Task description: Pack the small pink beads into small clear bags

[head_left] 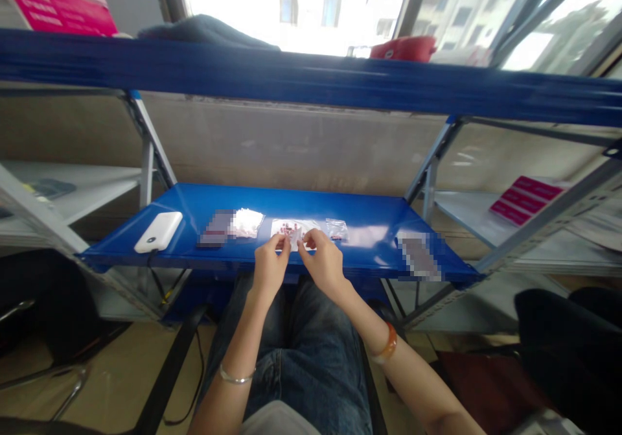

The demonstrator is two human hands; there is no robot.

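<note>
A seated person in jeans [315, 364] works at a low blue metal shelf [359, 205], seen from above. Along it, left to right, lie a rounded white plastic device [159, 232], a stack of white packets [249, 223], a white sheet [311, 224] strewn with small dark red pieces [290, 227], and a clear plastic bag [337, 229] with more red bits inside. A higher blue shelf beam [311, 78] crosses the view in front of a bright window; on that level are a pink box [63, 4], a blue-grey cloth [208, 31] and a red pouch [403, 48]. A pink-and-white box [527, 199] sits on a pale side shelf [466, 218] at right.

Over the white sheet, the left hand [272, 257] and right hand [321, 257] nearly meet, thumbs and fingertips pinched on a small translucent piece [294, 237] between them; whether it is a bag is too blurred to say. The hands cover the sheet's near edge. Pixelation hides two items, one beside the packets, one at the shelf's right end. The pink box is cut off by the frame.

Countable: two bracelets, silver [236, 376] on the left wrist, orange [387, 344] on the right; one white device; one clear bag. The red pieces and packets are too small or overlapped to count.
</note>
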